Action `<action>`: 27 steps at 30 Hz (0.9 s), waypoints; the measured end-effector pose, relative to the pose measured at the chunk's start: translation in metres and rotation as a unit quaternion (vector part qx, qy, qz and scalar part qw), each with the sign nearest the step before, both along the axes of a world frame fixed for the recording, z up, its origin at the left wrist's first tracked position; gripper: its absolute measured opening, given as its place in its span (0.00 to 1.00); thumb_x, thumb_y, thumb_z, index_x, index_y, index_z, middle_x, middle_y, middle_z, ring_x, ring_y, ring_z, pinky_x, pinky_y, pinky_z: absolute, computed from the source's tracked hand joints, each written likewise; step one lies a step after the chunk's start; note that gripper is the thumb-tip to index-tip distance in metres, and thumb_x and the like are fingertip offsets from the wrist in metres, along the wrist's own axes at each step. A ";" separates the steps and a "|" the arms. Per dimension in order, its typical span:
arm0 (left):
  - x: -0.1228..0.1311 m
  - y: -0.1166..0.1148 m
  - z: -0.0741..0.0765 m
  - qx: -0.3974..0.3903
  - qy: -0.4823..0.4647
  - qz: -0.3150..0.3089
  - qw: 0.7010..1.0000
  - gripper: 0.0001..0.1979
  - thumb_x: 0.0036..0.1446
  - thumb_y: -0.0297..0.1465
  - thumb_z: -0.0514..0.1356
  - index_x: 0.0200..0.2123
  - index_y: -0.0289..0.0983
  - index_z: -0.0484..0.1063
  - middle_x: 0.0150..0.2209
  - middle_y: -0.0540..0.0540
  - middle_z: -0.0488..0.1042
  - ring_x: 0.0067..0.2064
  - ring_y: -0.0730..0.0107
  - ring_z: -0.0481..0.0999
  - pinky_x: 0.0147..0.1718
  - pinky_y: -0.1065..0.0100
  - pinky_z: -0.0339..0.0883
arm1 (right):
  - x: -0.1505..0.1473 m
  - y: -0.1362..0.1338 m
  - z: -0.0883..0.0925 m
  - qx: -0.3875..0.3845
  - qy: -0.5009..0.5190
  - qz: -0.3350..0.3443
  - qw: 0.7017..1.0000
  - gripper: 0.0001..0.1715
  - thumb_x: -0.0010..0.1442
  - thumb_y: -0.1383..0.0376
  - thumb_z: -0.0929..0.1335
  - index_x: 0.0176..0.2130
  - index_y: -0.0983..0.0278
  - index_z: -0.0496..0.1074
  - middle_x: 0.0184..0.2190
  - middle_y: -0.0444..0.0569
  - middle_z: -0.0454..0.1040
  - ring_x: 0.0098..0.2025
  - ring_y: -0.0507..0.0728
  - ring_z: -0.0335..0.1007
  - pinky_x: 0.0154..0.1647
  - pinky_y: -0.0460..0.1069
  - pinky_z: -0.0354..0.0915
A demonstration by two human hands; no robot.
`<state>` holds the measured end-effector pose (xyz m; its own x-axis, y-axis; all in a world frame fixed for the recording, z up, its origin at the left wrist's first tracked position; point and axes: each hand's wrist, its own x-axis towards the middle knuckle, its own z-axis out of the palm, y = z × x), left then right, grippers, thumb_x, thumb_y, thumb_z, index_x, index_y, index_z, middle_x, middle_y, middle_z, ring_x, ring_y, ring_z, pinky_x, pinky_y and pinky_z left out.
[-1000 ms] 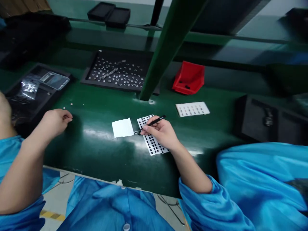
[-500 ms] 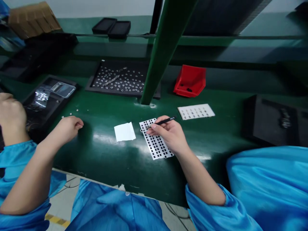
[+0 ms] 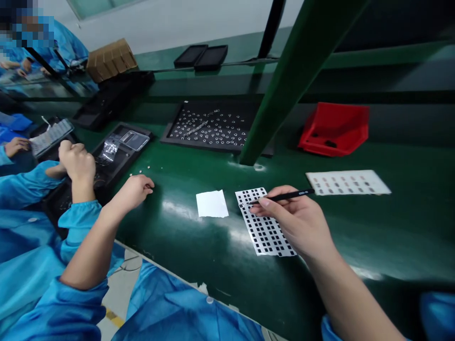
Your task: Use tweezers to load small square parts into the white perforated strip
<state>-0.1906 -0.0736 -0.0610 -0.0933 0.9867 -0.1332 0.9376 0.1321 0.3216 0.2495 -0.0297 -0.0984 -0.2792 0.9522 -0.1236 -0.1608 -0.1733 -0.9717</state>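
Left of the white paper square, bare green tabletop lets a hand pass; to its right, the right hand blocks; beyond, rightward, stands a slanted green post.

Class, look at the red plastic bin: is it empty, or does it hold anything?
Not empty: small black pieces lie inside the red plastic bin.

Smock, blue, satiny; one pale round button; left sleeve, bunched, left of button; right sleeve, right of it.

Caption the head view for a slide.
The right hand holds a slim black tool over a sheet of black squares.
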 end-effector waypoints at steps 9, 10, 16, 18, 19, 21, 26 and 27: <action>0.021 0.002 0.013 0.033 -0.119 0.003 0.992 0.10 0.61 0.39 0.64 0.38 0.39 0.81 0.37 0.43 0.83 0.38 0.61 0.80 0.41 0.62 0.73 | -0.002 -0.004 0.006 0.007 0.018 -0.005 1.000 0.26 0.57 0.49 0.86 0.40 0.59 0.76 0.30 0.50 0.88 0.34 0.60 0.90 0.36 0.47 0.85; 0.028 0.002 0.015 0.048 -0.182 0.022 0.982 0.11 0.62 0.40 0.66 0.40 0.38 0.81 0.37 0.44 0.83 0.37 0.62 0.80 0.40 0.64 0.74 | -0.002 -0.004 0.007 0.009 0.018 -0.006 1.000 0.26 0.57 0.48 0.86 0.40 0.59 0.76 0.30 0.50 0.88 0.34 0.60 0.90 0.36 0.47 0.85; 0.097 0.015 0.016 0.079 -0.593 0.127 0.791 0.18 0.47 0.32 0.83 0.40 0.36 0.85 0.40 0.43 0.87 0.38 0.70 0.83 0.43 0.68 0.79 | -0.003 -0.009 0.012 -0.003 0.006 -0.007 1.000 0.26 0.58 0.48 0.85 0.40 0.58 0.75 0.31 0.50 0.88 0.35 0.60 0.90 0.37 0.49 0.85; 0.124 0.022 0.010 0.049 -0.650 0.133 0.746 0.18 0.45 0.31 0.84 0.39 0.36 0.86 0.39 0.42 0.88 0.37 0.71 0.84 0.41 0.70 0.79 | -0.003 -0.009 0.011 -0.008 0.021 -0.016 1.000 0.26 0.58 0.48 0.85 0.41 0.58 0.75 0.31 0.49 0.88 0.34 0.60 0.90 0.38 0.50 0.85; 0.138 0.026 0.006 0.034 -0.672 0.132 0.727 0.17 0.45 0.30 0.84 0.38 0.36 0.86 0.38 0.43 0.88 0.37 0.72 0.84 0.40 0.71 0.79 | -0.003 -0.010 0.011 -0.009 0.029 -0.024 0.999 0.26 0.58 0.49 0.85 0.41 0.57 0.74 0.31 0.48 0.88 0.34 0.59 0.90 0.38 0.50 0.85; 0.162 0.031 -0.004 0.005 -0.705 0.124 0.698 0.17 0.46 0.30 0.84 0.39 0.36 0.85 0.37 0.44 0.88 0.35 0.73 0.84 0.38 0.72 0.79 | -0.003 -0.010 0.009 -0.009 0.039 -0.041 0.998 0.25 0.58 0.50 0.85 0.41 0.56 0.73 0.30 0.45 0.87 0.32 0.59 0.89 0.38 0.52 0.85; 0.199 0.031 -0.024 -0.066 -0.744 0.103 0.656 0.17 0.48 0.30 0.84 0.40 0.35 0.85 0.38 0.44 0.88 0.35 0.74 0.84 0.39 0.72 0.79 | -0.002 -0.009 0.008 0.001 0.011 -0.074 0.997 0.22 0.62 0.51 0.82 0.42 0.56 0.72 0.31 0.44 0.85 0.34 0.60 0.89 0.39 0.55 0.85; 0.201 0.030 -0.026 -0.080 -0.750 0.102 0.648 0.17 0.49 0.30 0.84 0.39 0.35 0.85 0.37 0.44 0.87 0.34 0.74 0.84 0.38 0.72 0.80 | -0.003 -0.010 0.009 0.001 0.007 -0.079 0.997 0.22 0.62 0.51 0.82 0.42 0.56 0.72 0.31 0.44 0.85 0.34 0.60 0.89 0.39 0.55 0.85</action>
<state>0.0105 -0.0438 -0.0871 0.1331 0.9364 -0.3246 -0.4575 0.3486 0.8180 0.2469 -0.0394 -0.0894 -0.1271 0.9847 -0.1194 -0.1999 -0.1433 -0.9693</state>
